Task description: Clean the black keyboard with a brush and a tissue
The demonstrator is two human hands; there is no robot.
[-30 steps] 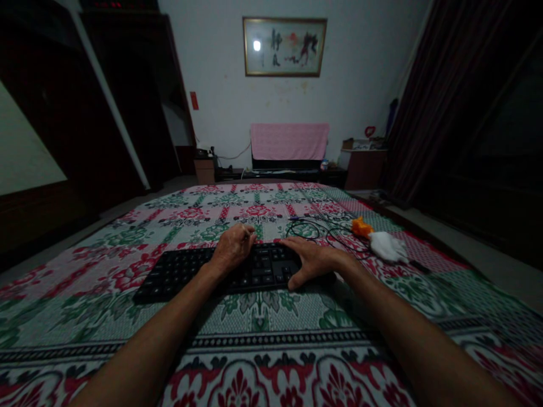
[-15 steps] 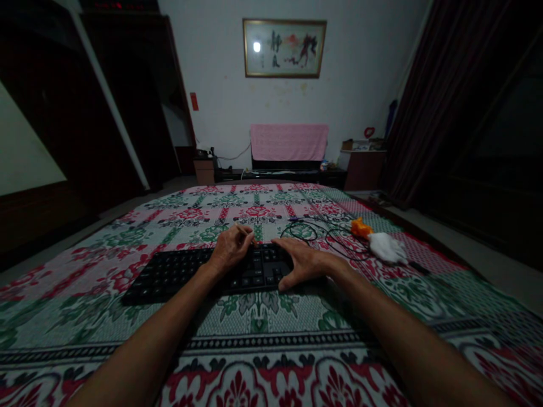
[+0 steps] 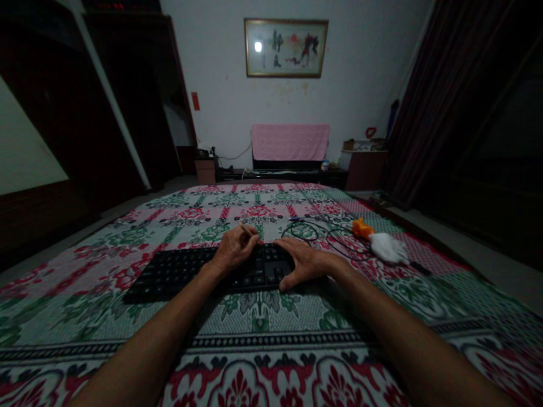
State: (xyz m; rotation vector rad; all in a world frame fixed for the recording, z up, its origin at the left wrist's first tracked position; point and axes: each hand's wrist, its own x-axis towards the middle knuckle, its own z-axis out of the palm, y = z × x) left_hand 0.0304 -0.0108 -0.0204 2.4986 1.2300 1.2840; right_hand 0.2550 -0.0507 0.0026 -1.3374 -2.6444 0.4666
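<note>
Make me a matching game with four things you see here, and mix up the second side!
1. keyboard
2. left hand
3. right hand
4. framed picture

A. spread across the keyboard's right end
B. up on the wall
C. holding a thin stick
D. black, lying on the flowery cloth

Pairs: 1-D, 2-C, 3-A, 4-B

Two bare forearms (image 3: pixel 163 328) are angling inward from the lower corners. The left hand (image 3: pixel 233 250) is pinching with curled fingers, knuckles up; the right hand (image 3: pixel 306 262) is resting, thumb spread wide from its fingers.
</note>
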